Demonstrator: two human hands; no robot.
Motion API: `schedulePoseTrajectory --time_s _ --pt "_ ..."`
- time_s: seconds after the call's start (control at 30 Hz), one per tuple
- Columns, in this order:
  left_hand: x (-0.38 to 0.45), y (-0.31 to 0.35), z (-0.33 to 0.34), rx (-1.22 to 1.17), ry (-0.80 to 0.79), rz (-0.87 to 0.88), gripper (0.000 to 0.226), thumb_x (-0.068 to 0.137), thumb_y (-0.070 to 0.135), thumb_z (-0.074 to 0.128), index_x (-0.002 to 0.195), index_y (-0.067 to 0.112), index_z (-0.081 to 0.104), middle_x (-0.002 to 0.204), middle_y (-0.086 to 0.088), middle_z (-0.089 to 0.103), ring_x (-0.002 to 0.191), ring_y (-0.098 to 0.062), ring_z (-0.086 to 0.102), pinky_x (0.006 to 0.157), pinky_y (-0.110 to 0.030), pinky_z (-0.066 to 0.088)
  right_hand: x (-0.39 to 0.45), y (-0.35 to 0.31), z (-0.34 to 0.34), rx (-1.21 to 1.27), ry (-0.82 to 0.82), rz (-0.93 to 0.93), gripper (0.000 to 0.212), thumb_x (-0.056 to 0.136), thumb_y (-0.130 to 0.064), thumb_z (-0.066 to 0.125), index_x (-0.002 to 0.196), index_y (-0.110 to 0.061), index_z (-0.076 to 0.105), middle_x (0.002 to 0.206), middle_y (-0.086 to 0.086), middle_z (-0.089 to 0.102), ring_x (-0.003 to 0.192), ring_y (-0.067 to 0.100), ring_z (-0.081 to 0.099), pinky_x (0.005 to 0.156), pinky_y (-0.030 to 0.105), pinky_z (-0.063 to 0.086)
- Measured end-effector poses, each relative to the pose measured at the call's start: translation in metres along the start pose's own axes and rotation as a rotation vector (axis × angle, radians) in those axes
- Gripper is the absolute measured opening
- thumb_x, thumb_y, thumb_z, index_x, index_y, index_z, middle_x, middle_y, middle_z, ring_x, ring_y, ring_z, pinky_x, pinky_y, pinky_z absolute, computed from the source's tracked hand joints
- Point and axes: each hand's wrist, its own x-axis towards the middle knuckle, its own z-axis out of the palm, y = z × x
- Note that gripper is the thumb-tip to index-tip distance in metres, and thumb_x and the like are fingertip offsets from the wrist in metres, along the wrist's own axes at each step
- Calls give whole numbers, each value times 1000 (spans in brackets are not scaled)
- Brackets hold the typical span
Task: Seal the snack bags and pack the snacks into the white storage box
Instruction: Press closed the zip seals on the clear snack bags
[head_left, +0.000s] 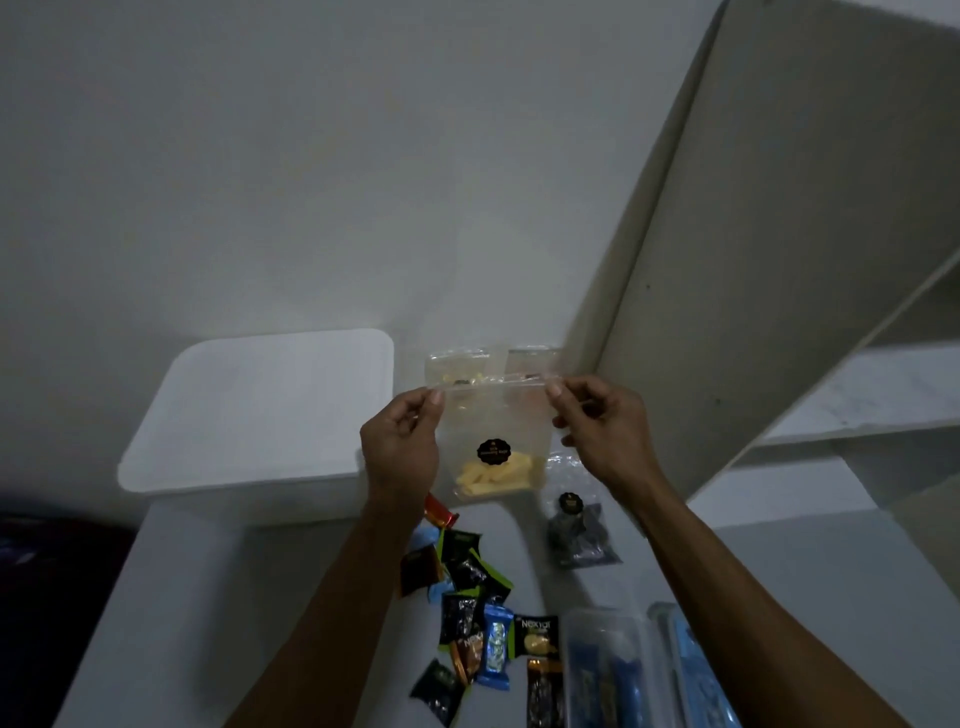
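A clear zip bag (493, 421) with a black round label and pale yellow snack pieces at its bottom is held upright above the table. My left hand (402, 447) pinches its top left corner at the zip strip. My right hand (597, 421) pinches the top right corner. The white storage box (260, 415) stands at the back left with a white lid on it. A second clear bag (579, 532) with dark snacks and a black label lies on the table to the right of the held bag.
Several small wrapped snacks (467, 587) in black, green, blue and orange lie scattered on the white table (182, 597) between my forearms. A clear container (608, 670) with blue packets sits at the front right. White shelving (779, 260) rises on the right.
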Motion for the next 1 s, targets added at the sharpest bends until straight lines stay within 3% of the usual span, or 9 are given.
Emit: schedulePoseTrajectory --time_s 0.1,0.2,0.33,0.5,0.63,0.73,0.9,1.0 --pt "34 -13 23 77 59 -30 16 91 17 66 103 8 73 82 3 72 70 1 65 75 -28 57 41 19 11 30 21 33 15 93 -29 66 94 -16 73 83 5 72 73 14 70 57 32 59" --pt "65 -31 41 102 153 -107 10 89 23 68 94 19 76 81 4 73 73 -9 66 74 -31 56 78 41 28 77 20 72 14 92 -23 67 91 -11 72 78 9 70 72 16 68 56 27 58" --pt "90 -58 58 75 246 -223 6 90 22 68 87 25 72 77 7 69 70 -5 62 64 -19 47 113 75 52 124 -7 154 18 92 -21 68 93 -3 72 76 10 68 72 20 68 67 47 62" --pt "109 -84 73 121 316 -265 4 93 17 63 92 18 66 75 10 58 68 0 54 55 -1 40 136 112 72 118 -38 215 16 92 -21 69 88 -5 71 69 3 67 67 15 67 70 55 59" --pt "124 -101 78 170 360 -304 4 94 21 62 92 21 65 76 11 61 71 -2 57 58 -3 40 149 125 86 108 -29 240 15 92 -20 68 88 -6 70 72 6 67 68 16 66 68 50 58" --pt "136 -108 80 184 406 -321 12 92 22 63 99 17 70 83 2 67 79 -13 63 70 -20 47 159 131 94 82 -18 244 14 90 -23 70 88 -9 70 72 7 69 69 18 69 67 44 58" --pt "145 -105 88 200 415 -322 25 92 15 62 113 5 68 97 -7 66 86 -13 57 57 -2 39 170 141 104 26 -11 232 10 87 -26 70 91 -16 69 73 4 68 68 16 67 67 37 56" --pt "140 -100 89 210 365 -349 34 92 15 63 124 3 62 107 -5 65 98 -14 60 70 -6 41 171 144 106 -7 -32 252 26 82 -35 70 102 -19 69 82 -1 71 76 20 71 75 45 61"
